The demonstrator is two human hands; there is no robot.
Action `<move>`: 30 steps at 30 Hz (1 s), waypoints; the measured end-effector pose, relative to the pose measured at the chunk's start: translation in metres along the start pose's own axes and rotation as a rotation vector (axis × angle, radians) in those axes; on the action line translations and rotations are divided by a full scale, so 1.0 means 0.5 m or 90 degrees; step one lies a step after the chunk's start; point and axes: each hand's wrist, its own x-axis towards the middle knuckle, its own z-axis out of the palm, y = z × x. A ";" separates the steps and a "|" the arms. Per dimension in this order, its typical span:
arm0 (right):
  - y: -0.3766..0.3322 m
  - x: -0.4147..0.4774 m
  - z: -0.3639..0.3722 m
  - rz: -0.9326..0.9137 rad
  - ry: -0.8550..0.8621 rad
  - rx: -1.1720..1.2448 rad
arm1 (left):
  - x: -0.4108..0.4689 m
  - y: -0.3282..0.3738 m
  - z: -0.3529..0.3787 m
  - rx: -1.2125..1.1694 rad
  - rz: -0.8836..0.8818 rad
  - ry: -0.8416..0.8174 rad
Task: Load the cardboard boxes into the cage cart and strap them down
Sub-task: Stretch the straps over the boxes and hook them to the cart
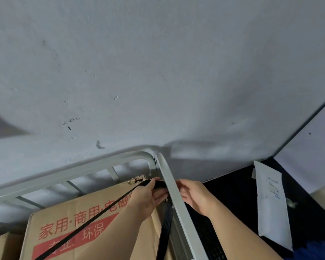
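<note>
A tan cardboard box [68, 228] with red printing stands inside the grey metal cage cart [68, 168], against its back rails. A black strap [86, 224] runs diagonally over the box up to the cart's right top rail [174, 192]. My left hand [148, 194] grips the strap where it bends at that rail, and a second length of strap [166, 226] hangs down from there. My right hand [193, 194] is on the other side of the rail, fingers curled toward the strap; whether they hold it is hidden by the rail.
A scuffed grey wall [158, 72] rises directly behind the cart. To the right stands a dark object with a white padded envelope [270, 205] leaning on it. Another cardboard box [6, 246] shows at the lower left.
</note>
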 end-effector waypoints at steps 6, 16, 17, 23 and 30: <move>-0.007 0.018 0.007 -0.015 -0.058 0.043 | 0.019 0.019 -0.003 0.189 0.068 0.044; -0.020 0.042 0.023 -0.029 -0.131 0.111 | 0.023 0.015 -0.014 0.198 0.068 0.044; -0.027 0.041 0.023 -0.022 -0.144 0.082 | 0.026 0.016 -0.016 0.208 0.075 0.043; -0.036 0.056 -0.027 -0.088 -0.031 0.009 | 0.043 0.019 0.011 0.187 0.049 0.012; -0.026 -0.026 -0.088 -0.060 0.086 -0.035 | 0.020 0.004 -0.044 0.067 0.011 0.042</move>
